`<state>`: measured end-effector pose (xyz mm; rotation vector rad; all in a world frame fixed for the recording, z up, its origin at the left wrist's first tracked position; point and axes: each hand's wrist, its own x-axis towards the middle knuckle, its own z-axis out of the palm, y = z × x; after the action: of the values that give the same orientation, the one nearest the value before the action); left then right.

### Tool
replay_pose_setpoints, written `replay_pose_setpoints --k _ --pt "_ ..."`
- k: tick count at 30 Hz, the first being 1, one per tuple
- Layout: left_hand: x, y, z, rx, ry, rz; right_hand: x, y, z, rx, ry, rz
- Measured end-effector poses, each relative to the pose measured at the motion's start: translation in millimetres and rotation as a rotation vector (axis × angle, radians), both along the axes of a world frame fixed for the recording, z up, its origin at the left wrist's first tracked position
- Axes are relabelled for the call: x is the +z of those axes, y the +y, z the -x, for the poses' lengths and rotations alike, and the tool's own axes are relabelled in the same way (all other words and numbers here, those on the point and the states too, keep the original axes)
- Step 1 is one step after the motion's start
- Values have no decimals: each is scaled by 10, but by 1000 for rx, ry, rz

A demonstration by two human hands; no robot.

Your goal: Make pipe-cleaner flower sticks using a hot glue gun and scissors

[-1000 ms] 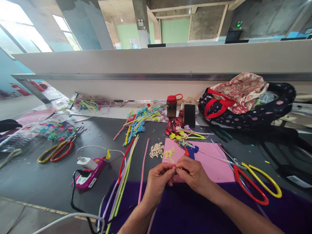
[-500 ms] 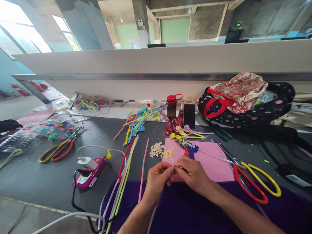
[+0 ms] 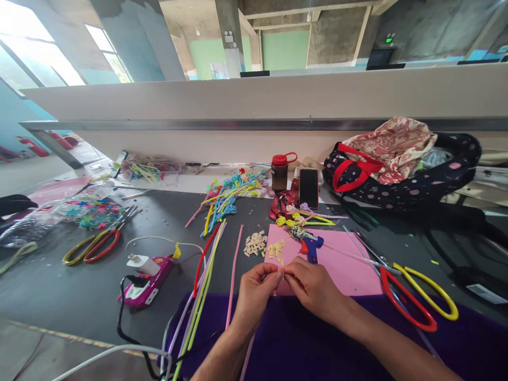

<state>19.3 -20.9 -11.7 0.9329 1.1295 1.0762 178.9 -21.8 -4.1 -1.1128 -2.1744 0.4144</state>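
Note:
My left hand [image 3: 257,288] and my right hand [image 3: 313,286] meet at the fingertips above the front of a pink sheet [image 3: 349,264]. Both are closed in a pinch on a small pink piece of pipe cleaner [image 3: 281,270], mostly covered by the fingers. Just beyond them lie short yellow bits [image 3: 275,247] and a heap of small cream-coloured pegs [image 3: 254,243]. A blue hot glue gun [image 3: 313,247] rests on the sheet beyond my right hand. Left of my left hand, a long pink pipe cleaner [image 3: 235,275] lies beside green, purple and red ones [image 3: 204,283].
Scissors with red and yellow handles [image 3: 408,299] lie at right, another pair [image 3: 97,246] at left. A purple power strip [image 3: 148,286] trails cables. Behind stand a bottle [image 3: 279,173], a phone [image 3: 308,189], a bag [image 3: 400,164] and bundled pipe cleaner pieces [image 3: 230,196].
My right hand has shifted slightly left and down, its fingers changing their hold at the pink piece, so more of the glue gun shows. My left hand stays nearly still.

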Motion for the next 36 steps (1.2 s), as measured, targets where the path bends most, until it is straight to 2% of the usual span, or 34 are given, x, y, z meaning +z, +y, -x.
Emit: replay_pose_setpoints --k 8,12,15,18,22,24,29,31,36 --pt "-1 20 -9 26 144 -27 55 -51 -7 -14 -429 -290" --pt "-22 19 -5 12 383 -160 106 -48 -61 72 -498 -383" --pt "-11 9 8 -71 542 -245 119 -20 -105 133 -467 -375" --pt "22 -7 14 -185 576 -283 114 23 -128 149 -333 -257" --pt "60 -20 24 -267 509 -309 137 71 -123 132 18 128" --pt "61 -20 30 -289 465 -281 148 79 -110 90 162 276" --pt "20 -18 25 -268 274 -165 115 71 -73 -7 353 518" --pt "1 -22 13 -254 180 -92 110 64 -59 -13 394 581" --pt "-29 -29 -12 -233 95 2 127 56 -29 -59 430 577"
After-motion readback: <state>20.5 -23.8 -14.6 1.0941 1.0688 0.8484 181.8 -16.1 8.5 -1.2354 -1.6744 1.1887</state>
